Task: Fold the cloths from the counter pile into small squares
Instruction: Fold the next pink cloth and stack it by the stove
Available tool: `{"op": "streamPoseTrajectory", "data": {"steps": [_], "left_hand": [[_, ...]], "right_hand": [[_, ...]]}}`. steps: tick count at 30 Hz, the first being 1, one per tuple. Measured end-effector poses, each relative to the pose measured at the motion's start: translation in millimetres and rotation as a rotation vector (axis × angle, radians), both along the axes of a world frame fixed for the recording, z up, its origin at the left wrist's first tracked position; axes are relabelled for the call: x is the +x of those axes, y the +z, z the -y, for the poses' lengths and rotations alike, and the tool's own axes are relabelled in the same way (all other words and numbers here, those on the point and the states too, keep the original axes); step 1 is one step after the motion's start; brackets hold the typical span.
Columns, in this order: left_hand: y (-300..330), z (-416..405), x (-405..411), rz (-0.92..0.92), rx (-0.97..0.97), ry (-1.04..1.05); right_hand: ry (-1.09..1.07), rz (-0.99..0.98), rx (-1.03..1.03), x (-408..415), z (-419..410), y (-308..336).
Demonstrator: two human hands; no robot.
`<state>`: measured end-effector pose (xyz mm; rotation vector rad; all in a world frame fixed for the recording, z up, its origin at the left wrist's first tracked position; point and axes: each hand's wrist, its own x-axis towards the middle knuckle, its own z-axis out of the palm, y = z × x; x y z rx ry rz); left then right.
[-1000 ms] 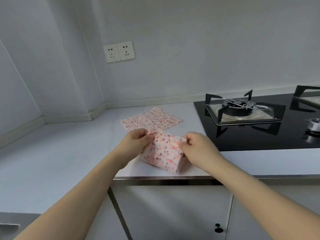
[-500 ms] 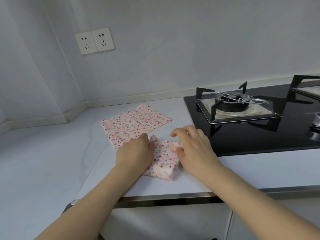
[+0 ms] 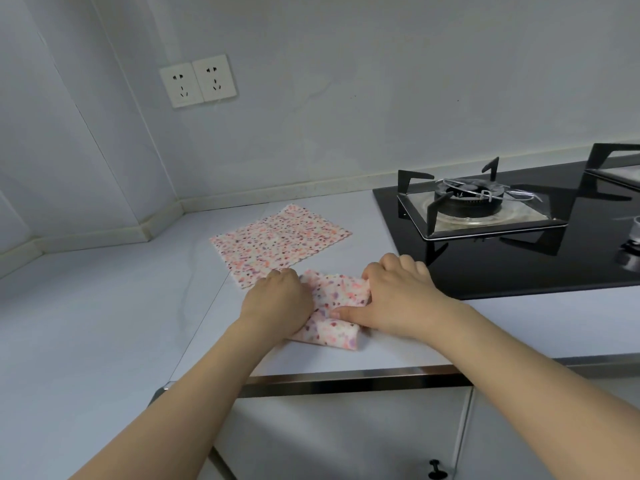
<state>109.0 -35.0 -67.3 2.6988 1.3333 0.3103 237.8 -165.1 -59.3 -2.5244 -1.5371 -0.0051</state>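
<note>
Folded cloth: the small pink-and-purple speckled fabric cloth (image 3: 341, 308) is lying doubled over on the pale grey counter top (image 3: 104, 323), just in front of the black glass gas hob (image 3: 519, 244), close to the counter's front edge so both arms are reaching it easily.
Left hand: the left hand (image 3: 278, 304) is pressing down on the cloth's left side with fingers bent under; it looks to be pinning the layers, though whether the fingers are gripping fabric cannot be told.
Right hand: the right hand (image 3: 394, 299) is lying flat on the cloth's right side, thumb stretched along the fold, probably flattening the crease so the square keeps its shape.
Waiting cloth: a flat speckled pink rectangular cloth (image 3: 277, 242) is lying spread out to the left of the hob, just behind the left hand, within reach and seemingly next for folding.
Progress: the folding of this piece is likely nearing its end.
</note>
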Motion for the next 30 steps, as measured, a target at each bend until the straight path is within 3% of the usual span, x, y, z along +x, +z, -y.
{"op": "streamPoseTrajectory", "data": {"steps": [3,5,9,11,13,17,21,24,30], "left_hand": [[10.9,1.8,-7.6,0.206,-0.177,-0.009],[14.8,1.4,-15.8,0.418,-0.362,-0.009],[21.3,5.4,-36.1,0.846,-0.788,0.009],[27.9,15.2,-43.5,0.884,-0.926,-0.018],[34.6,27.9,-47.7,0.864,-1.002,-0.014],[50.7,55.2,-49.7,0.989,-0.974,-0.029],[74.1,90.3,-48.3,1.045,-0.768,-0.061],[91.1,117.8,-48.0,1.011,-0.552,-0.064],[106.3,145.4,-37.0,1.017,-0.159,-0.075]], "right_hand": [[-0.019,-0.033,-0.104,-0.1,-2.6,11.8],[-0.004,-0.178,-0.081,-0.3,-1.2,12.6],[-0.005,-1.03,0.361,-3.4,9.3,16.1],[-0.01,-1.208,0.473,-9.1,16.2,23.4],[0.005,-1.265,0.532,-18.2,22.4,30.9],[-0.033,-1.327,0.641,-30.6,39.4,52.6],[-0.07,-1.332,0.596,-42.1,63.2,72.1],[-0.13,-1.147,0.63,-52.4,74.0,78.0],[-0.084,-0.518,0.887,-57.3,83.1,87.5]]}}
